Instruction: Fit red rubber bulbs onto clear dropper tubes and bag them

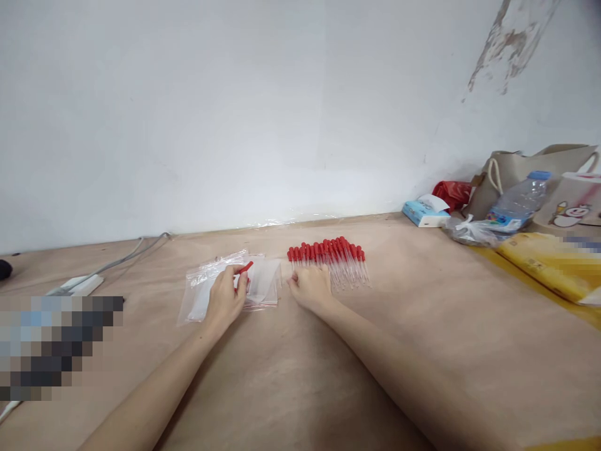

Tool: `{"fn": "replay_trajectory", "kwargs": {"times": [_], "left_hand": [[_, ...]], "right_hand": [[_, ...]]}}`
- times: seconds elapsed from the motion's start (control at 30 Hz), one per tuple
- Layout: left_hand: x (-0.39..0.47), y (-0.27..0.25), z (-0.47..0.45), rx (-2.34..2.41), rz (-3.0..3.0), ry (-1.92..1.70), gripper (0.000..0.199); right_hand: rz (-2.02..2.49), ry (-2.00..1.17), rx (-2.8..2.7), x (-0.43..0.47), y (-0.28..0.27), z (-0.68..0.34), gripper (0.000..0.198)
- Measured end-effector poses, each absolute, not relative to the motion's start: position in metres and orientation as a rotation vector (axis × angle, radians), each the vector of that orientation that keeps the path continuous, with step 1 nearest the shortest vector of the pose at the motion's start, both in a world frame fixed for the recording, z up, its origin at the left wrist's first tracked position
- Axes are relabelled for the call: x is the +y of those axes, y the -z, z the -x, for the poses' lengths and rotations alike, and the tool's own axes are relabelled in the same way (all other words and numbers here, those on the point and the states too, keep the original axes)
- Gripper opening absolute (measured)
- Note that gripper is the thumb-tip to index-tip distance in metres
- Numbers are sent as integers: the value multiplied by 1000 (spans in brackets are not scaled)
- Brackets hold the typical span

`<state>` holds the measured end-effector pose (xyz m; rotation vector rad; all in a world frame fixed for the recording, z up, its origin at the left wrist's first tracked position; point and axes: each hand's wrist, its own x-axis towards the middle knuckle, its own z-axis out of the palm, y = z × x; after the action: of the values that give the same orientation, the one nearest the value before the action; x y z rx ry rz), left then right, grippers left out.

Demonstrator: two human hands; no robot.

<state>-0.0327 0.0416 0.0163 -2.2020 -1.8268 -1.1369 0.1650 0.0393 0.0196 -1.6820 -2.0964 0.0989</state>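
My left hand [226,295] is over a stack of clear zip bags [195,291], thumb and forefinger pinched on a dropper whose red bulb [246,267] sticks up to the right. Its glass part cannot be made out, and another bit of red shows below the fingers. To the right, my right hand [312,287] is closed at the lower left of a row of droppers [345,257]. These have red bulbs at the back and clear thin tubes pointing towards me. Whatever the right fingers grip is hidden.
Brown paper [282,376] covers the table, with a white wall behind. At right lie a tissue pack [425,213], a plastic bottle [521,200], a bag [511,166] and a yellow package [544,263]. A cable [126,257] and a blurred-out object [56,344] are at left.
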Motion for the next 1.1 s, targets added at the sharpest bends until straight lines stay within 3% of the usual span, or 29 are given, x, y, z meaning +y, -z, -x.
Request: {"fn": "replay_trajectory", "kwargs": {"times": [0.33,0.53,0.8,0.97,1.1], "left_hand": [[45,-16,49,-1806,2080,1167,23],[44,-20,54,-1803,2018,1222,27],[38,-26,45,-1675,2079,1498,23],[34,-23,37,-1794,2138,1784,25],[18,-16,15,-1792,2457,1718,32]], "right_hand": [[1649,-181,-2113,48,-24,-124,22],[1853,-243,-2042,65,-20,-92,25],[1857,-218,-2114,64,-29,-79,19],[1740,-249,-2078,44,-36,-128,23],[1424,-469,-1946,23,-29,-208,21]]}}
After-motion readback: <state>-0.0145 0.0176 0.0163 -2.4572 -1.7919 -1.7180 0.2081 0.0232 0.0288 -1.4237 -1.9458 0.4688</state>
